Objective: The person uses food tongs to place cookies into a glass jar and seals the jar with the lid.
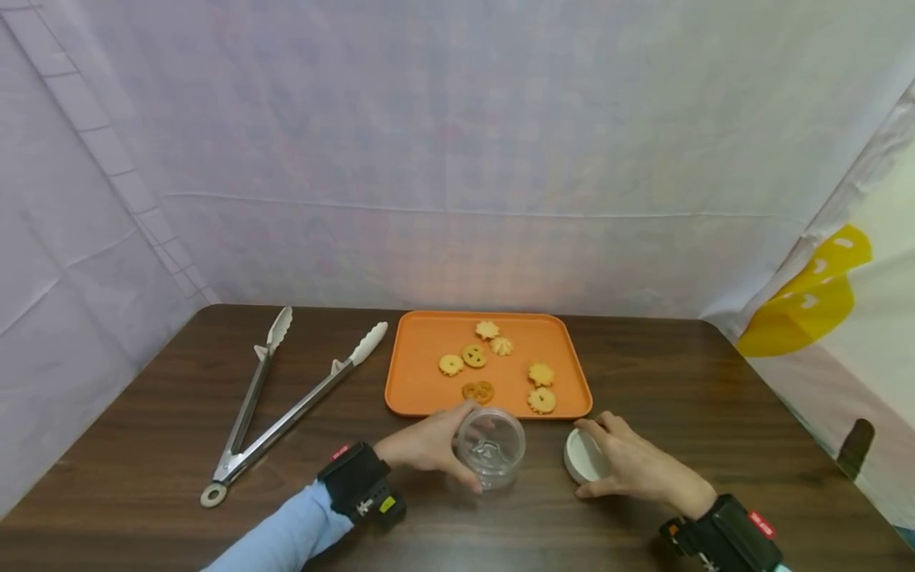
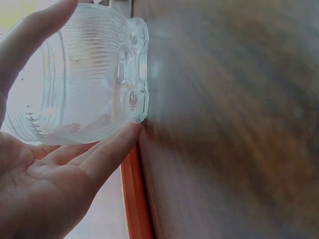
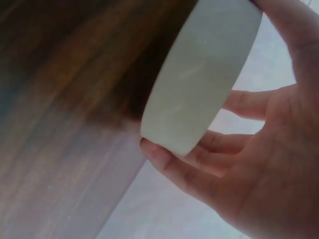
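A clear, ribbed jar (image 1: 491, 449) stands upright on the table just in front of the orange tray, its mouth uncovered. My left hand (image 1: 429, 442) holds it from the left, thumb on the near side and fingers on the far side. In the left wrist view the jar (image 2: 89, 74) looks see-through, with its base at the tabletop. To the right, my right hand (image 1: 632, 465) grips a round white lid (image 1: 583, 458) by its rim. The right wrist view shows the lid (image 3: 202, 74) close to the table; whether it touches the wood I cannot tell.
Several cookies (image 1: 474, 355) lie on the orange tray (image 1: 422, 397) at the back middle. Spread metal tongs (image 1: 286, 421) with white tips lie on the left of the dark wooden table (image 1: 129, 477). White cloth (image 1: 457, 159) hangs behind the back edge.
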Available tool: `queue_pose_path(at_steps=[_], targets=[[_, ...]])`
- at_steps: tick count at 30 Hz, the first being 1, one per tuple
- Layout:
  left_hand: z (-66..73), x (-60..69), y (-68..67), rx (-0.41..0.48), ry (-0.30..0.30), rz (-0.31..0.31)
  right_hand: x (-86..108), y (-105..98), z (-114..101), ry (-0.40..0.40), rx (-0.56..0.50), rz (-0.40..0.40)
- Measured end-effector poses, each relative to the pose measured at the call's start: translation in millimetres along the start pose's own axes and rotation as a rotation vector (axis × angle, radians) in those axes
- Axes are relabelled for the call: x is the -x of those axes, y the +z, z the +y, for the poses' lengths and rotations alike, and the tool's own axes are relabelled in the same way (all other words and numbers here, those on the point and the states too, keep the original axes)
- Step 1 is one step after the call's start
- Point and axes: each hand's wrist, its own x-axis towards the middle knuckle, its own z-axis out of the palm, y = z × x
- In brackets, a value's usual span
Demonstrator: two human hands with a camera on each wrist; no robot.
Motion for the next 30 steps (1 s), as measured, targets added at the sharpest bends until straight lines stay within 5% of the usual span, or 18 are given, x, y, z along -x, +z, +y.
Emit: queue_pose_path(at_steps=[14,20,23,30], targets=[[1.4,-1.0,0.5,0.012,0.008,-0.006,0.8,4.5,2.5,-0.055,0.07,0.058],[1.1,-1.5,1.7,0.006,0.026,-0.007,-2.0,4.5,-10.0,-0.159,0.116,0.264],[1.1,-2.5,2.9,-0.008,0.034,-0.001,-6.7,3.5,-22.7,-0.183,0.06,0.306],[3.4,-6.5,6.8,-0.042,0.05,0.02,-24.0,12.6,-46.7,-0.18,-0.159,0.23]])
